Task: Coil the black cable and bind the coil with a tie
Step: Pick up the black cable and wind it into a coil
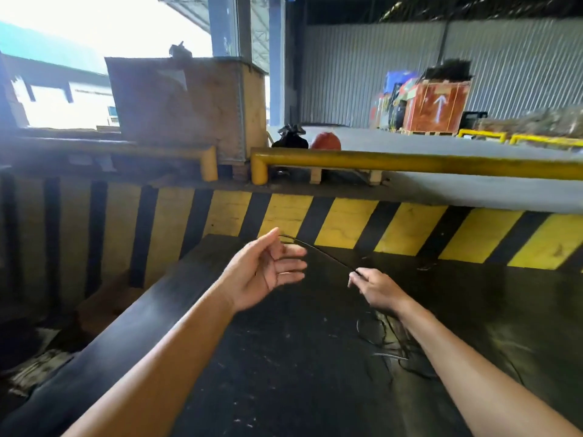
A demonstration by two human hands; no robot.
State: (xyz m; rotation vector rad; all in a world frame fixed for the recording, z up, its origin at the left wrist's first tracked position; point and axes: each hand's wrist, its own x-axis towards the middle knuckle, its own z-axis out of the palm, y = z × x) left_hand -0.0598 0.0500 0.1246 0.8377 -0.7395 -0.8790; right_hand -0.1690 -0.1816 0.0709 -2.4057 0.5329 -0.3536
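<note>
A thin black cable (318, 250) stretches in the air between my two hands above a dark metal platform (284, 357). My right hand (375, 287) pinches the cable at its fingertips. My left hand (268, 269) is held palm up with fingers spread, and the cable's far end rests at the base of its thumb and fingers without a closed grip. More of the cable lies in loose tangled loops (391, 345) on the platform under my right forearm. No tie is visible.
A yellow-and-black striped wall (347, 222) rises just beyond the platform, with a yellow guard rail (410, 164) on top. A large wooden crate (186, 105) stands behind it on the left. An orange crate (437, 107) sits far back right. A gap with debris drops left of the platform.
</note>
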